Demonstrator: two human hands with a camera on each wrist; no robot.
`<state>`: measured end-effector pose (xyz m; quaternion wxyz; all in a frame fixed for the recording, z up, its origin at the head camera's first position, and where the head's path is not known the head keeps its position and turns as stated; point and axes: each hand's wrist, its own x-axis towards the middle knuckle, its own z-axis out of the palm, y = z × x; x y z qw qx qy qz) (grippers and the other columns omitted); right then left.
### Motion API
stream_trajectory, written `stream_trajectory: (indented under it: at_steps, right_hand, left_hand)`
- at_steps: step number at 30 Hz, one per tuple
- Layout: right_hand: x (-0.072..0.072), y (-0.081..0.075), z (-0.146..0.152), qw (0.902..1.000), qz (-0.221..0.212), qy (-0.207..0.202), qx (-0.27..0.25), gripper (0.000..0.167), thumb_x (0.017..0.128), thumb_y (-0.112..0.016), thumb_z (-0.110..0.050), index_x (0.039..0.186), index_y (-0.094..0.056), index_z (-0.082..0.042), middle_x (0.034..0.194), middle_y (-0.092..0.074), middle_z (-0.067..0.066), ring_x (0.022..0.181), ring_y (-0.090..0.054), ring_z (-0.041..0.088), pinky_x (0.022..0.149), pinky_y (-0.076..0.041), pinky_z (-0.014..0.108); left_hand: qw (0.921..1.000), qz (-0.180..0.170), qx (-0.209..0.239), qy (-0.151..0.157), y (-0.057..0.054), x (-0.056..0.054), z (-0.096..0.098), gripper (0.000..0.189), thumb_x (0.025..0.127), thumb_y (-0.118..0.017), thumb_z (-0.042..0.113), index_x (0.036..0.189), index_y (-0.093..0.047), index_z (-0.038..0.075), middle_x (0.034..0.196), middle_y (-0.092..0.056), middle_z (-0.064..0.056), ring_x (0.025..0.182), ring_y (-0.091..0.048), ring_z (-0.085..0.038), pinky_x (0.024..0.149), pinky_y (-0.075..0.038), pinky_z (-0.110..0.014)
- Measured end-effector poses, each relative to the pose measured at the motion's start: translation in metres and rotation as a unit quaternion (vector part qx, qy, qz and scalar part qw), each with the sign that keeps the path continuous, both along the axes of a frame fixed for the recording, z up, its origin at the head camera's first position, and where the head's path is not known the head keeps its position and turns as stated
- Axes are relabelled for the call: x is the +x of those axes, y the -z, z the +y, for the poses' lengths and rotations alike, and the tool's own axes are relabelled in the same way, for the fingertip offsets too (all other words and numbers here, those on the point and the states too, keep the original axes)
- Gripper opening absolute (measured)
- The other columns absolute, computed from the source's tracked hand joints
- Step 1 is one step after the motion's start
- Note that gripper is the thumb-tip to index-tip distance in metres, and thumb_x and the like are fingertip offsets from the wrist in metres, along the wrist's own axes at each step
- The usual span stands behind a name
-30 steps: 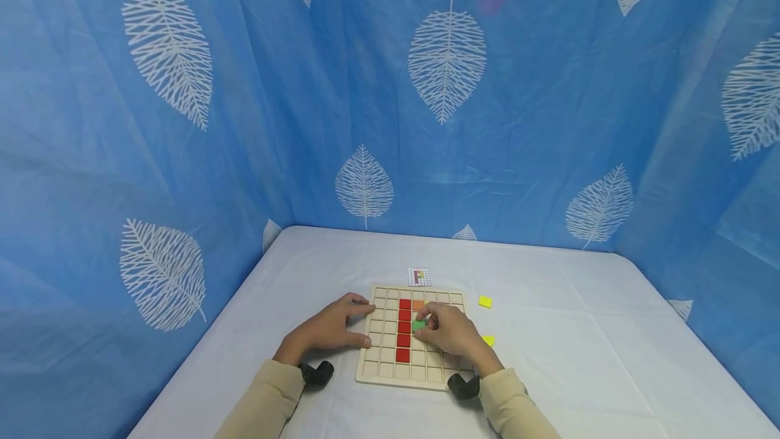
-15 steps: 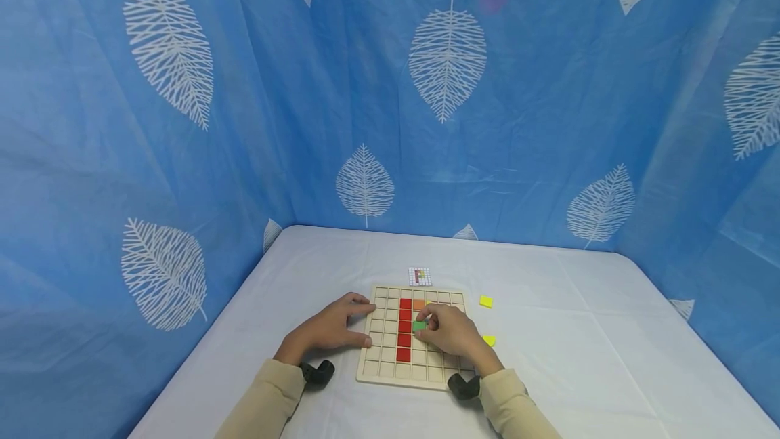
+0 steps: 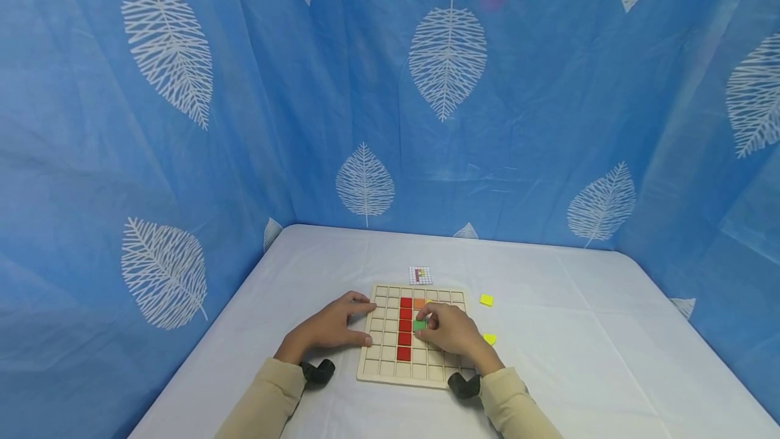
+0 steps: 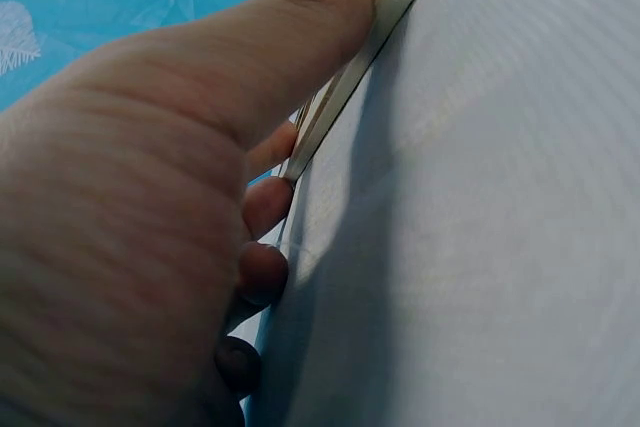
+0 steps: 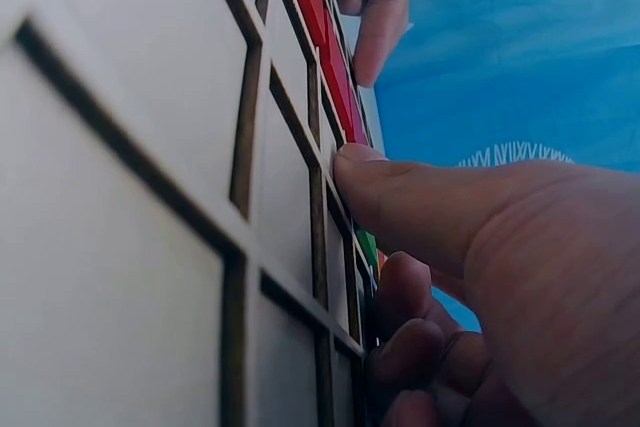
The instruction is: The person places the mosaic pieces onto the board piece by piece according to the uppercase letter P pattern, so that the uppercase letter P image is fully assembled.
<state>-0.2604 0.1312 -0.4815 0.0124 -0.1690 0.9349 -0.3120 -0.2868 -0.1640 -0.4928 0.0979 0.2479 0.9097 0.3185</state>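
A wooden grid board (image 3: 390, 371) lies on the table, with a column of several red tiles (image 3: 405, 325) in its cells. An orange tile (image 3: 419, 303) sits beside the top red one. My right hand (image 3: 453, 332) is over the board, its thumb and index finger at opposite edges of a green tile (image 3: 419, 325), which lies in a cell right of the red column. In the right wrist view, the thumb largely hides this green tile (image 5: 367, 245). My left hand (image 3: 332, 324) touches the board's left edge with thumb and fingertips, fingers extended. The left wrist view shows that edge (image 4: 345, 82) against them.
A small printed pattern card (image 3: 420, 276) lies behind the board. Two loose yellow tiles, a far one (image 3: 486, 300) and a near one (image 3: 490, 339), lie to its right. White cloth (image 3: 579, 330) covers the table, and a blue leaf-patterned curtain (image 3: 524, 154) surrounds it.
The green tile has settled flatter into its cell under my right hand. Both hands stay in nearly the same place.
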Motion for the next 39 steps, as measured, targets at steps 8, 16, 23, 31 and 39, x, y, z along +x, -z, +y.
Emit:
stream_trajectory:
  at_steps: [8, 16, 23, 31, 39]
  right_hand:
    - [0.0009, -0.0024, 0.0003, 1.0000, -0.004, 0.000, -0.002, 0.018, 0.086, -0.079, -0.029, 0.100, -0.069, -0.024, 0.072, -0.056, -0.009, 0.064, -0.049, 0.010, 0.056, -0.038, 0.028]
    - [0.0022, -0.0044, -0.0003, 1.0000, 0.000, -0.003, -0.003, 0.019, 0.086, -0.079, -0.030, 0.101, -0.070, -0.024, 0.072, -0.055, -0.010, 0.064, -0.049, 0.009, 0.057, -0.038, 0.027]
    - [0.0024, -0.0031, 0.0006, 1.0000, -0.003, -0.005, -0.008, 0.019, 0.086, -0.079, -0.028, 0.101, -0.070, -0.023, 0.073, -0.056, -0.009, 0.064, -0.049, 0.008, 0.056, -0.038, 0.026]
    - [0.0017, -0.0039, 0.0018, 0.9996, -0.012, -0.014, -0.019, 0.020, 0.086, -0.079, -0.027, 0.103, -0.070, -0.021, 0.073, -0.056, -0.007, 0.064, -0.049, 0.009, 0.056, -0.038, 0.026]
    - [-0.0013, -0.0039, 0.0060, 0.9987, -0.019, -0.033, -0.035, 0.023, 0.088, -0.078, -0.024, 0.108, -0.070, -0.017, 0.074, -0.057, -0.006, 0.063, -0.049, 0.007, 0.056, -0.040, 0.023]
  left_hand:
    - [1.0000, 0.002, 0.002, 0.003, 0.0006, -0.0017, -0.0009, 0.080, 0.079, -0.080, 0.056, 0.147, -0.053, 0.025, 0.149, -0.044, -0.004, 0.141, -0.042, -0.029, 0.113, -0.039, -0.054]
    - [1.0000, 0.003, 0.002, 0.003, -0.0005, -0.0016, -0.0011, 0.080, 0.079, -0.080, 0.056, 0.147, -0.053, 0.025, 0.148, -0.044, -0.003, 0.140, -0.043, -0.029, 0.112, -0.040, -0.054]
    - [1.0000, -0.003, -0.005, -0.002, -0.0003, -0.0002, -0.0005, 0.080, 0.079, -0.080, 0.056, 0.147, -0.052, 0.025, 0.148, -0.044, -0.003, 0.137, -0.045, -0.028, 0.110, -0.043, -0.053]
    - [1.0000, -0.002, -0.004, -0.005, 0.0012, 0.0002, 0.0000, 0.080, 0.079, -0.080, 0.056, 0.147, -0.053, 0.025, 0.148, -0.044, -0.003, 0.137, -0.045, -0.028, 0.109, -0.043, -0.054]
    - [1.0000, -0.002, -0.005, -0.005, 0.0034, -0.0005, 0.0000, 0.080, 0.079, -0.079, 0.057, 0.147, -0.053, 0.026, 0.149, -0.044, -0.003, 0.137, -0.046, -0.028, 0.109, -0.044, -0.053]
